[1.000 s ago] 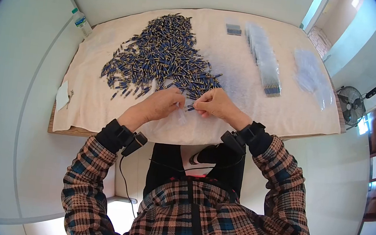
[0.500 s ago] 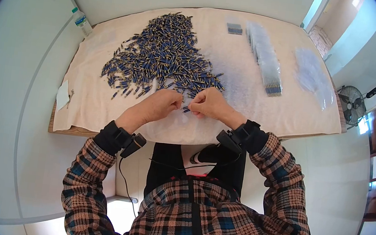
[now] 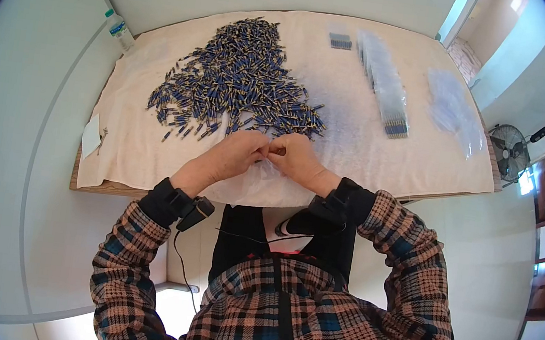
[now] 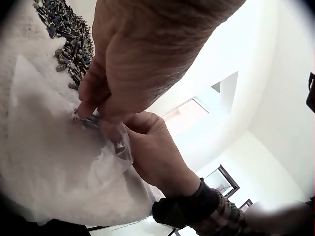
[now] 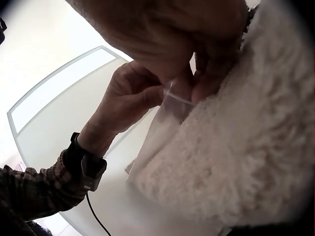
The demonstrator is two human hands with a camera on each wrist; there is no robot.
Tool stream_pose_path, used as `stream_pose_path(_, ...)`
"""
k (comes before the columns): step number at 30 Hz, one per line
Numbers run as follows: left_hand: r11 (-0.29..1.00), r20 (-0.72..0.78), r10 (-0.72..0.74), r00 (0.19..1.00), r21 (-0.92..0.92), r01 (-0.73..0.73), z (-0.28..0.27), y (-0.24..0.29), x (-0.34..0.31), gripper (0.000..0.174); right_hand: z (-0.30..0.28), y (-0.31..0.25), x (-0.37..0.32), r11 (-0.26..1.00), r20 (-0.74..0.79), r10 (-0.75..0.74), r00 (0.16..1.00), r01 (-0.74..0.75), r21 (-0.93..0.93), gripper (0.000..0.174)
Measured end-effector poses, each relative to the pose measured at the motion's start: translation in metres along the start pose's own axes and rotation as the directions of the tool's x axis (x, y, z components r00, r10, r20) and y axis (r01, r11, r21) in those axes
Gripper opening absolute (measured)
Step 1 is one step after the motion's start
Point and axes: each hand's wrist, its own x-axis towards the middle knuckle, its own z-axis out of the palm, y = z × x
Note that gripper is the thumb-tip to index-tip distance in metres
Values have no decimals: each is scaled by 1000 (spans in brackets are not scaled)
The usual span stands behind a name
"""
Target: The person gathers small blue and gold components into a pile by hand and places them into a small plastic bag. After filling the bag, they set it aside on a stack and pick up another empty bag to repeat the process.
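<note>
Plastic bag [image 4: 117, 156], clear and thin, pinched by left hand [image 3: 237, 151] and right hand [image 3: 298, 157] (now meeting; a gap parted them earlier).

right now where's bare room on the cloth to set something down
Bare cloth lies front left, between the white paper and the left hand, and front right, between the right hand and the clear plastic. The middle is crowded: the pile of blue pieces, with both hands just in front.
</note>
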Motion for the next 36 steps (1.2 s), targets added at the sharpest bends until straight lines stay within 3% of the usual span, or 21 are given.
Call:
stream_pose_path(5, 1000, -27, 19, 999, -24, -19, -1, -4, -7, 5, 0, 0, -1, 983, 94, 134, 987, -144, 116, 9)
stream_pose_path(8, 998, -8, -18, 1000, -68, 18, -3, -4, -6, 6, 5, 11, 1, 997, 14, -44, 999, 43, 59, 9)
stream_pose_path(13, 999, 36, -1, 999, -49, 3, -5, -8, -3, 8, 7, 13, 5, 995, 6, 67, 998, -68, 75, 11)
stream_pose_path(20, 998, 41, 58, 997, -38, -56, -4, -11, -4, 8, 7, -3, 5, 970, -41, -33, 999, 22, -242, 15)
stream_pose_path(24, 995, 13, 99, 995, -33, -99, -6, -11, -13, 10, 8, 3, 7, 977, -12, 5, 1000, -7, -212, 18)
stream_pose_path(28, 996, -93, -52, 994, -77, 45, -6, -1, -29, 13, 1, 6, 8, 980, 28, -48, 998, 53, -194, 24)
stream_pose_path(32, 999, -151, -36, 988, 19, 40, 0, 6, -53, 16, -4, 2, 13, 960, 160, -68, 985, 108, -258, 26)
stream_pose_path(36, 995, -204, -18, 979, 96, 39, 7, 10, -73, 15, -2, 3, 13, 936, 168, -167, 972, 210, -282, 25)
